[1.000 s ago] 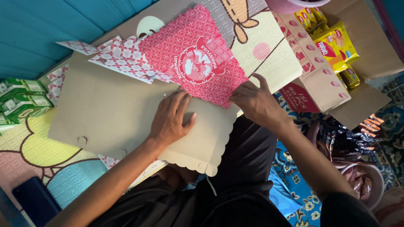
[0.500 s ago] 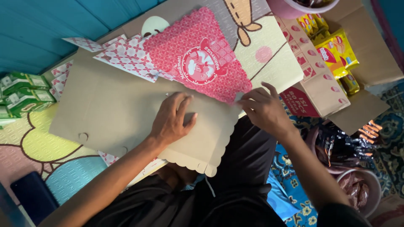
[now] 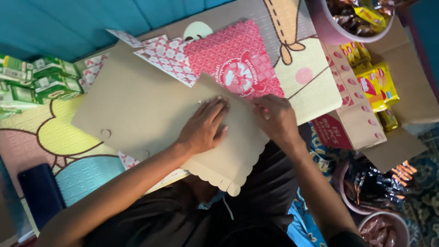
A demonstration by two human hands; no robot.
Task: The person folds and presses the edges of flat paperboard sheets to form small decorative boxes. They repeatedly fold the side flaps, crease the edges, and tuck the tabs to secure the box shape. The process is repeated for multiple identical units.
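Folding step, by the look: the left hand [image 3: 203,128] lies flat, fingers released, on the cardboard sheet [image 3: 137,110] on the floor mat [image 3: 55,137]; the right hand [image 3: 276,120] presses its upper edge, fingers curled. The crease likely wants firm pressing.

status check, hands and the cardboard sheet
Left hand flat on brown cardboard sheet. Right hand at its edge by the red patterned panel. Nothing in the way.

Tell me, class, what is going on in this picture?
A person is working a flat, unfolded brown cardboard box blank with a scalloped edge. The left hand lies flat on it, while the right hand presses beside the red patterned printed panel. Green cartons sit to one side, and yellow snack packets lie in an open cardboard box on the other side.
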